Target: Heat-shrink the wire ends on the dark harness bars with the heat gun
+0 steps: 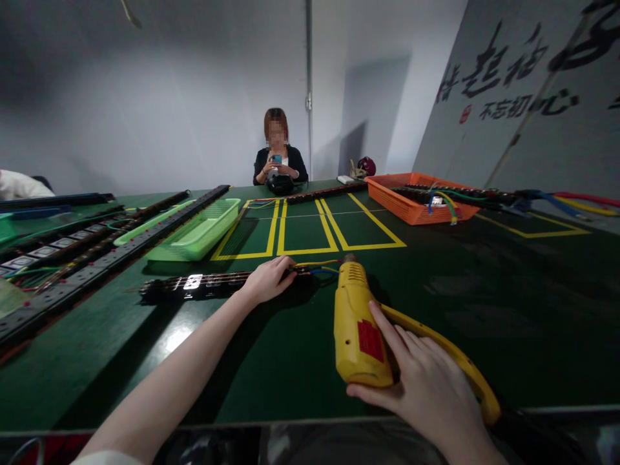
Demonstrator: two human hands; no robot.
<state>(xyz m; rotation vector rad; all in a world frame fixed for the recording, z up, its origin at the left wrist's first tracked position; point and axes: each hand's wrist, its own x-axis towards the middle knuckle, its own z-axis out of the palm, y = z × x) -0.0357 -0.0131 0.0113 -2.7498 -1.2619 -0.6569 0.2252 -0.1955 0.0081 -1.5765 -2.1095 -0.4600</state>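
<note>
My right hand (421,368) is wrapped round a yellow heat gun (349,310) with a red label on its side. The gun's nozzle points away from me, close to the yellow and blue wires (322,270). Those wires come out of the right end of a long dark strip (217,281) with metal rails and white sockets, lying on the green table. Over that end, my left hand (269,279) is closed with its fingers curled round the strip; its fingertips are partly hidden.
Yellow tape rectangles (310,250) mark the green table (484,342). Light green baskets (194,236) and several long socket strips (116,258) lie at left. An orange basket (407,210) holding wired strips stands at back right. Across the table sits a person (295,168) with a phone.
</note>
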